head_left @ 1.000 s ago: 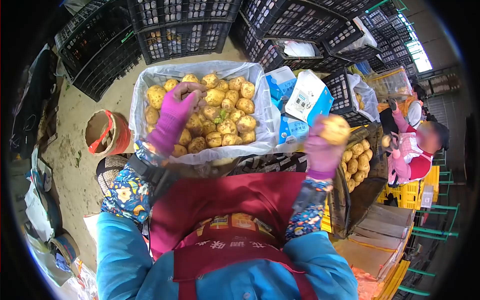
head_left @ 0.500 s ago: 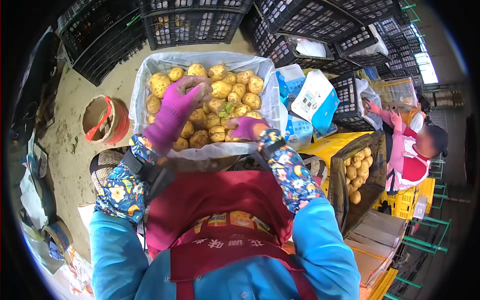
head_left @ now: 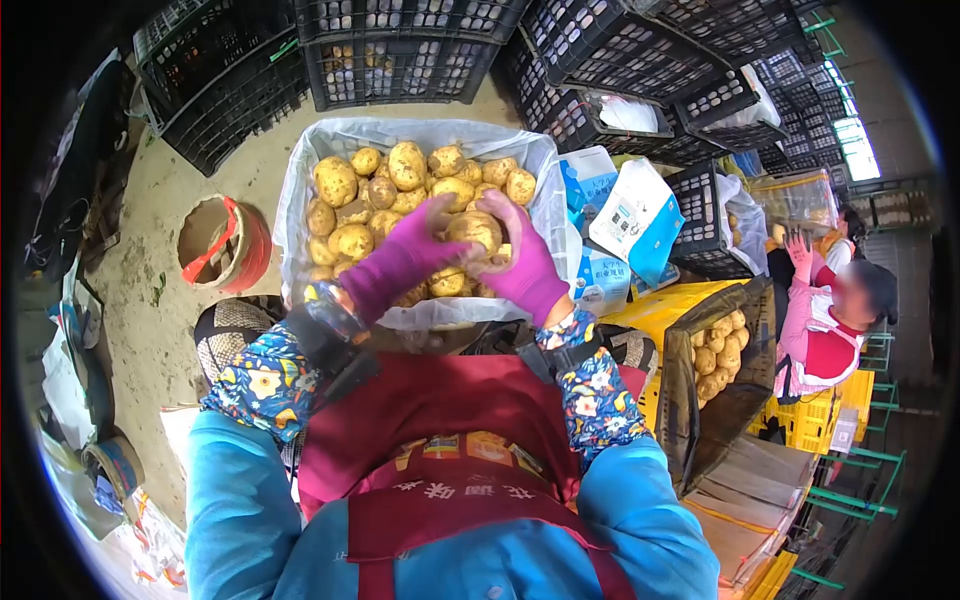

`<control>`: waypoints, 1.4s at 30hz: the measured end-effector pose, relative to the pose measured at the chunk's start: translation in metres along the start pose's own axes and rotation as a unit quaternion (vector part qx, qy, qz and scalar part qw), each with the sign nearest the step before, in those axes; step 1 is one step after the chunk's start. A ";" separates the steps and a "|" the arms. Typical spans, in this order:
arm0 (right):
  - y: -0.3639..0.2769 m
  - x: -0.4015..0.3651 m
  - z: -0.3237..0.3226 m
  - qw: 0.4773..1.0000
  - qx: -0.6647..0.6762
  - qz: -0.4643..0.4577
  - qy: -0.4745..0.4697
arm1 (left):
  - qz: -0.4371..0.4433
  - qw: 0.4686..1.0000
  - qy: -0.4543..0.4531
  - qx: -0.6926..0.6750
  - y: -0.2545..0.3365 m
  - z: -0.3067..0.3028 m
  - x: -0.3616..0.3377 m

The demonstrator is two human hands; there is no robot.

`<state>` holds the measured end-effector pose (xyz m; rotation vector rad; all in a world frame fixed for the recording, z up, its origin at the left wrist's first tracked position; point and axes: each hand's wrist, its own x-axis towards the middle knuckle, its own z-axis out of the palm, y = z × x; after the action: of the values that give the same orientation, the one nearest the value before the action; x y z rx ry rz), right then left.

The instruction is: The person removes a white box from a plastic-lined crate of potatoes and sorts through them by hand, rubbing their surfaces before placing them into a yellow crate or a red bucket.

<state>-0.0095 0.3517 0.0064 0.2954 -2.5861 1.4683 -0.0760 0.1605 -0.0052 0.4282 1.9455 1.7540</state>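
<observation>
Over a liner-covered crate (head_left: 565,225) full of potatoes, both hands meet around one large potato (head_left: 474,231). My right hand (head_left: 522,258), in a purple glove with bare fingertips, curls round its right side. My left hand (head_left: 412,245), gloved the same way, closes on its left side; its fingers are slightly blurred. Below and around them lie many loose, soil-marked potatoes (head_left: 408,165), partly hidden by the hands.
A red bucket (head_left: 257,250) stands on the floor at left. Black crates (head_left: 405,70) are stacked behind. Blue-and-white cartons (head_left: 640,215) lie at right, beside a yellow crate (head_left: 650,312) and a dark-lined container of potatoes (head_left: 715,405). A co-worker (head_left: 825,330) is at far right.
My left hand has come down and right, and my right hand has turned upward; they now close on one potato between them. The view has shifted slightly.
</observation>
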 end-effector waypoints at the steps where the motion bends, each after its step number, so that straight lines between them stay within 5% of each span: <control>1: -0.009 0.002 0.004 0.997 -0.072 -0.032 0.016 | 0.068 0.997 -0.012 0.042 -0.006 0.000 0.002; 2: -0.017 0.003 0.006 0.987 -0.144 -0.064 0.031 | 0.136 0.987 -0.024 0.083 -0.011 0.000 0.005; 3: -0.023 0.003 0.007 0.992 -0.116 -0.037 0.042 | 0.031 0.994 -0.046 -0.097 -0.004 0.003 0.005; 9: -0.023 -0.004 0.022 0.991 -0.090 0.024 0.101 | 0.051 0.976 -0.050 -0.207 0.017 0.002 -0.005; 13: -0.026 -0.011 0.018 0.992 -0.045 0.001 0.115 | -0.052 0.978 0.035 -0.198 0.010 -0.007 0.004; 14: -0.029 -0.016 0.010 0.987 0.054 0.071 0.135 | -0.056 0.982 0.027 -0.177 0.012 -0.009 0.001; 17: -0.060 -0.049 -0.046 0.893 0.304 0.220 0.247 | -0.115 0.988 0.034 -0.102 0.022 -0.020 -0.002; 19: -0.025 -0.093 -0.102 0.798 0.463 0.063 0.380 | -0.124 0.979 0.019 -0.159 0.019 -0.021 0.002; 22: -0.009 -0.170 -0.208 0.613 0.685 -0.105 0.378 | -0.119 0.973 -0.010 -0.199 0.016 -0.026 0.004; 24: -0.017 -0.194 -0.232 0.570 0.691 -0.149 0.419 | -0.104 0.974 -0.011 -0.200 0.024 -0.024 -0.002; 27: 0.002 -0.158 -0.217 0.684 0.558 -0.032 0.469 | -0.099 0.980 -0.023 -0.172 0.037 -0.019 -0.008; 28: 0.003 -0.121 -0.188 0.791 0.381 0.064 0.475 | -0.100 0.979 -0.023 -0.176 0.036 -0.018 -0.008; 30: 0.017 -0.058 -0.145 0.909 0.183 0.269 0.261 | -0.103 0.977 -0.025 -0.183 0.033 -0.016 -0.006; 31: 0.037 -0.032 -0.123 0.939 0.174 0.251 0.155 | -0.104 0.980 -0.020 -0.166 0.039 -0.015 -0.008; 32: 0.087 -0.006 -0.094 0.973 -0.019 0.203 0.107 | -0.100 0.982 -0.016 -0.162 0.039 -0.015 -0.007; 34: 0.096 0.045 -0.061 0.902 -0.423 0.087 -0.014 | -0.093 0.983 -0.006 -0.157 0.037 -0.017 -0.003; 36: 0.140 0.079 -0.035 0.807 -0.554 0.112 -0.171 | -0.108 0.979 0.006 -0.173 0.033 -0.019 0.000; 38: 0.192 0.083 -0.023 0.763 -0.625 0.049 -0.160 | -0.126 0.973 0.007 -0.195 0.038 -0.024 0.003; 42: 0.224 0.094 -0.026 0.770 -0.597 0.079 -0.209 | -0.128 0.968 0.032 -0.215 0.042 -0.027 0.008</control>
<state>-0.1549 0.4768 -0.1450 0.2180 -3.2985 -0.5124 -0.1010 0.1477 0.0366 -0.0319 1.5142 1.9591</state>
